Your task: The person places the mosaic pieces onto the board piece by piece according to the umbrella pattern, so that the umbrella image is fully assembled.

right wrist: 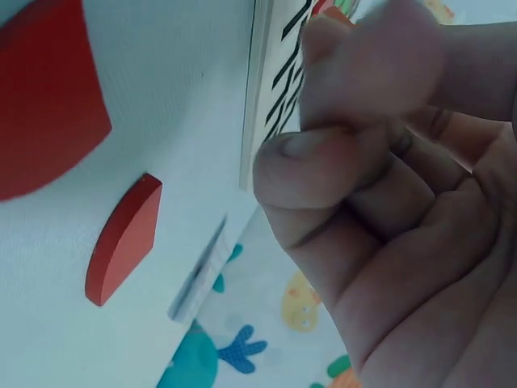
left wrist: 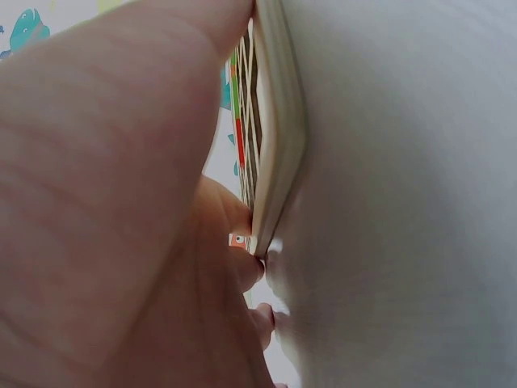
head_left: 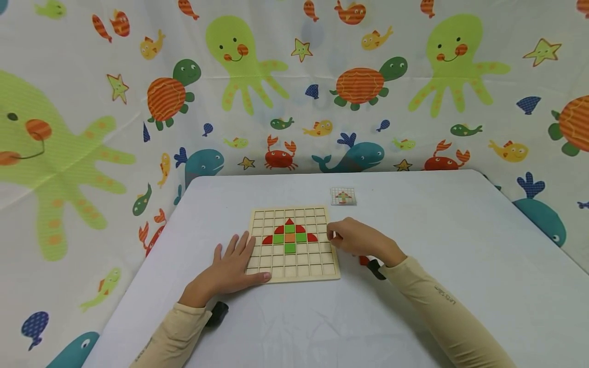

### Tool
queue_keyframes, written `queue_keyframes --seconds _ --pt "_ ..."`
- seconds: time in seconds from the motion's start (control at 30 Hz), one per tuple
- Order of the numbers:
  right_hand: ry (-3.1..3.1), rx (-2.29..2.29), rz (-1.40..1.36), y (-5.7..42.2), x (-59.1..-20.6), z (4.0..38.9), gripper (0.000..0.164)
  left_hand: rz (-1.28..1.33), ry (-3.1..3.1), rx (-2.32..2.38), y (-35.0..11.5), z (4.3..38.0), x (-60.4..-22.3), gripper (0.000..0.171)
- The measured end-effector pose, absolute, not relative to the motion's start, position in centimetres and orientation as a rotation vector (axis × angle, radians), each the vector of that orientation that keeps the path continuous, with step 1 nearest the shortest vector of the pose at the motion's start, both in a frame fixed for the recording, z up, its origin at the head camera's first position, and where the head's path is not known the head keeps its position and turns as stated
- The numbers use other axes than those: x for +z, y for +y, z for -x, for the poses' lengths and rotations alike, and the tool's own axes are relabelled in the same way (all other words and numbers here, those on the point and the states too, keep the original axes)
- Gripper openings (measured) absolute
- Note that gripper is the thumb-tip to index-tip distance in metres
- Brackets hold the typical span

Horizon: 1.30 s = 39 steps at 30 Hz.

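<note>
A pale wooden grid board (head_left: 294, 273) lies on the table, with red, green and orange flat pieces set in its squares around an orange square (head_left: 290, 237). My left hand (head_left: 230, 268) rests on the board's left edge, fingers spread, thumb along the near left corner. Over the right edge is my right hand (head_left: 356, 237), fingers curled and thumb bent in a pinch. A sliver of a small red piece (right wrist: 341, 14) shows at its fingertips; most of it is hidden. Beneath that wrist, loose red pieces lie on the table, among them a curved red piece (right wrist: 125, 238).
A small card (head_left: 343, 196) printed with a coloured grid pattern lies behind the board. Dark wrist devices (head_left: 217, 314) sit at both wrists. A curtain (head_left: 294, 117) with sea animals hangs behind the white table (head_left: 460, 225).
</note>
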State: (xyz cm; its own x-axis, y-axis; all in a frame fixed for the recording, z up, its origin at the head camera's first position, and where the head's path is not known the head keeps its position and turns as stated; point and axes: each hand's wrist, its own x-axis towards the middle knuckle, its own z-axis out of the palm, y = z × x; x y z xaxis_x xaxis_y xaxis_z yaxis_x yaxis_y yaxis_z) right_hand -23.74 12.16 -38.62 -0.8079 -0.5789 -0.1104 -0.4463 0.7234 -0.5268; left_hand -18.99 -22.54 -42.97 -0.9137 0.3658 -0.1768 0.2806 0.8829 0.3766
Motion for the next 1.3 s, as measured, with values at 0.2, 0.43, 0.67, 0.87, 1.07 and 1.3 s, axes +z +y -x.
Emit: queue_keyframes --seconds 0.2,0.43,0.67,0.87,1.07,1.3 --pt "2.691 -0.765 0.838 11.8 -38.8 23.7 0.005 -0.492 2.810 0.503 -22.6 19.0 -43.0 0.116" --pt "2.640 -0.882 0.857 11.1 -39.1 23.5 0.006 -0.490 2.806 0.505 -22.6 19.1 -43.0 0.116" --pt "2.526 -1.041 0.852 10.4 -39.1 23.2 0.013 -0.489 2.800 0.506 -22.6 19.3 -43.1 0.116" --pt "2.443 -1.117 0.893 9.7 -39.3 22.9 0.014 -0.497 2.795 0.508 -22.7 19.4 -43.2 0.116" --pt "2.377 -1.170 0.837 8.9 -39.4 22.6 0.016 -0.492 2.792 0.520 -22.6 19.3 -43.1 0.116" --pt "2.316 -1.241 0.835 8.0 -39.2 22.0 0.025 -0.475 2.797 0.492 -22.7 19.5 -43.3 0.118"
